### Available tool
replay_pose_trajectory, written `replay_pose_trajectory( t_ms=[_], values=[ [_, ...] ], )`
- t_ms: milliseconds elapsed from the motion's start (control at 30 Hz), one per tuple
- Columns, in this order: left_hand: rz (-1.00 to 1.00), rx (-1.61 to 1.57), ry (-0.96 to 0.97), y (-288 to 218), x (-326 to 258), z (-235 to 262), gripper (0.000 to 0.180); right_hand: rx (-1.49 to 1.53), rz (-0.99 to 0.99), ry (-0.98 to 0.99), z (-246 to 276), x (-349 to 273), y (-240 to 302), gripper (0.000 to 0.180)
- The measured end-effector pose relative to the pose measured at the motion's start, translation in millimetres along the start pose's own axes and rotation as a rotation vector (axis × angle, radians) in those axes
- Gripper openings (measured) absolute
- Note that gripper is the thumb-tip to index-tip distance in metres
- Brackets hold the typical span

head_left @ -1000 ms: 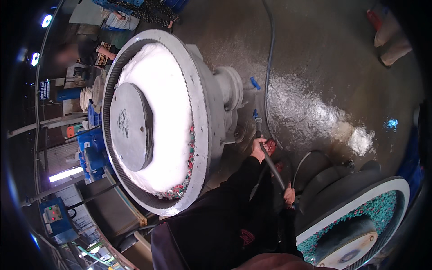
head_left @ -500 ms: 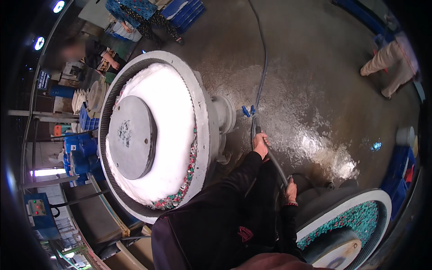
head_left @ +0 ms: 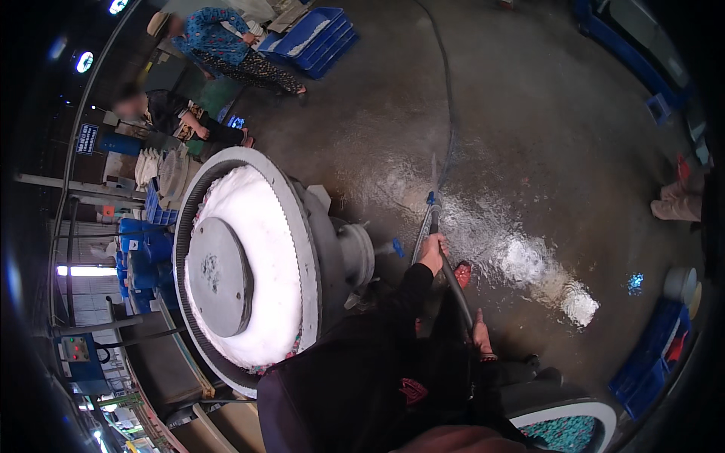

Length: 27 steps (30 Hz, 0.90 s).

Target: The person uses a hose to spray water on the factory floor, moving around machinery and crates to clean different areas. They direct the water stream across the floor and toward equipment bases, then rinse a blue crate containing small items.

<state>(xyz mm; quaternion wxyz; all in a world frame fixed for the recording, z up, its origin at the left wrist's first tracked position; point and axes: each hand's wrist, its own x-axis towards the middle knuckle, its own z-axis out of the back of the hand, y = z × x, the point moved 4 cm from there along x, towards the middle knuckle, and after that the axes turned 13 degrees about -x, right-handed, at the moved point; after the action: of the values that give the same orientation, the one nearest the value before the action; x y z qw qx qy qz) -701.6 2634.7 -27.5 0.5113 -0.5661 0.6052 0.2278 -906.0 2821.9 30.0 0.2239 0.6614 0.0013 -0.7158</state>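
A dark hose (head_left: 456, 285) runs between my hands, ending in a blue-handled valve (head_left: 431, 198). My left hand (head_left: 433, 252) is closed round the hose just behind this valve. Lower down, my right hand (head_left: 481, 335) grips the same hose, its fingers partly hidden. A pale streak extends from the valve over the wet floor. To my left is a big round grey tub (head_left: 308, 264) with a ribbed inner wall, heaped with white foam (head_left: 264, 264) around a grey central disc (head_left: 219, 275). Small coloured pieces show at the foam's lower edge.
A second tub (head_left: 604, 411) holding small green pieces is at the lower right. Another hose (head_left: 445, 83) crosses the wet floor (head_left: 521, 151). Two people work at upper left near a blue crate (head_left: 321, 45); another person's legs (head_left: 676, 208) are at right, above blue crates (head_left: 649, 362).
My view has shifted, so the second tub has slid mostly out at the lower right. Both hands keep their hold on the hose. The person at right has moved toward the picture's edge.
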Motion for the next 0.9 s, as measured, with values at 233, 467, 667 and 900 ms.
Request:
replay_pose_trajectory(
  t_ms=[233, 467, 667, 900],
  values=[
    [-0.123, -0.004, 0.028, -21.5, 14.9, -103.2, 0.015, -0.006, 0.057, -0.017, 63.5, 24.1, 89.2, 0.058],
    [-0.113, -0.188, 0.042, -65.5, 35.8, -147.9, 0.015, -0.376, 0.189, -0.094, 111.0, 52.1, 183.2, 0.056],
    [-0.034, -0.229, -0.003, -84.4, 80.7, -217.3, 0.014, -0.504, 0.122, -0.001, 147.9, 84.6, 282.6, 0.06],
    [0.052, -0.223, 0.045, -119.1, 137.7, -306.8, 0.012, -0.537, 0.066, -0.066, 179.2, 99.2, 393.5, 0.069]
  ],
)
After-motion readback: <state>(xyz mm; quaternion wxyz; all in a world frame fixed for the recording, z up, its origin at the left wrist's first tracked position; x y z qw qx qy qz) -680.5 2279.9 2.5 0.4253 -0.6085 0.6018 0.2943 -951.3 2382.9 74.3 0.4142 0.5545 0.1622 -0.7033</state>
